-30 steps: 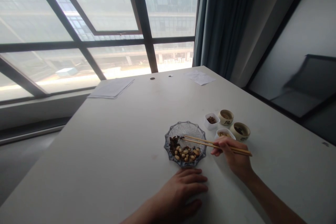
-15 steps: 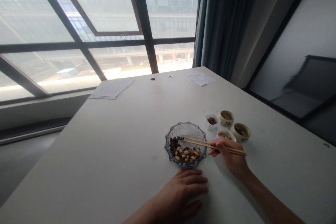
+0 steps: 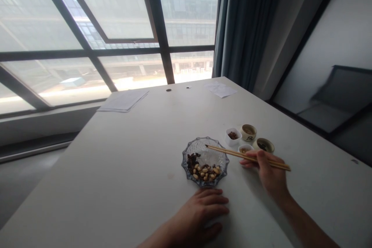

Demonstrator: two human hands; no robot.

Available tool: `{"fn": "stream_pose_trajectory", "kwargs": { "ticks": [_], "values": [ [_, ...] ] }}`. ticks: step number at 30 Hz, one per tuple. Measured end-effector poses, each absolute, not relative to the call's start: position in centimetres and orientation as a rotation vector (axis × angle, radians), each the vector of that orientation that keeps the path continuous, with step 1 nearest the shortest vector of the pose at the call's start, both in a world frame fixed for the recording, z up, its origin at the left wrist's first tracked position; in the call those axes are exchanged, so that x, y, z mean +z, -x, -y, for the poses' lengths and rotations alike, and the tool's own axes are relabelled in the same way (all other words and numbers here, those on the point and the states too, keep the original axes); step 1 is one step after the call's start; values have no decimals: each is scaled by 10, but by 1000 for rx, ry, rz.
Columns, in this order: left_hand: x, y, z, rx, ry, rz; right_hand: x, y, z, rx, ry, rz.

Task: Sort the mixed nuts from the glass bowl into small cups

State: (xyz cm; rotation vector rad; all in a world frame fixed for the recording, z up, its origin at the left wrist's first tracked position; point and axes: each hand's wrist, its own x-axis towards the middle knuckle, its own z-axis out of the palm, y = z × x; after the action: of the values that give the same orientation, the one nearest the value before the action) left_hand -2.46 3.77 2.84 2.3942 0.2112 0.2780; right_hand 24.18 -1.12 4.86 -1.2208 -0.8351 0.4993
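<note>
My right hand grips a pair of wooden chopsticks, their tips together over the right side of a scalloped glass bowl. A small dark bit shows at the tips. In the bowl lie pale nuts or beans and dark dried pieces. My left hand rests on the table just below the bowl, fingers stretched out. Beyond my right hand stand a white cup with brown pieces, another white cup partly hidden, and two beige cups, one nearer, one farther.
A stack of paper lies at the far left of the white table, and loose sheets lie at the far right. Windows and a dark curtain rise behind the table. A dark chair shows at the right.
My right hand has drawn back to the right, bringing the chopsticks' tips up from the dark pieces to above the bowl's right side. The tips have come together. My left hand stays in place.
</note>
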Motion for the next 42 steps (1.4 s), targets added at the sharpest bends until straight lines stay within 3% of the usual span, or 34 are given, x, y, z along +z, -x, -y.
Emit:
{"fn": "stream_pose_trajectory", "kwargs": {
  "ticks": [6, 12, 20, 31, 42],
  "values": [
    [28, 25, -39, 273, -2405, -217, 92, -299, 63, 175, 1235, 678],
    [30, 24, -41, 235, -2419, -212, 80, -333, 106, 15, 1422, 542],
    [33, 24, -40, 254, -2409, -196, 86, -315, 94, -40, 1451, 624],
    [28, 26, -37, 308, -2384, -175, 61, -215, 12, 588, 1236, 1342],
    [25, 26, -36, 316, -2383, -177, 27, -215, -1, 746, 1291, 1027]
  ]
}}
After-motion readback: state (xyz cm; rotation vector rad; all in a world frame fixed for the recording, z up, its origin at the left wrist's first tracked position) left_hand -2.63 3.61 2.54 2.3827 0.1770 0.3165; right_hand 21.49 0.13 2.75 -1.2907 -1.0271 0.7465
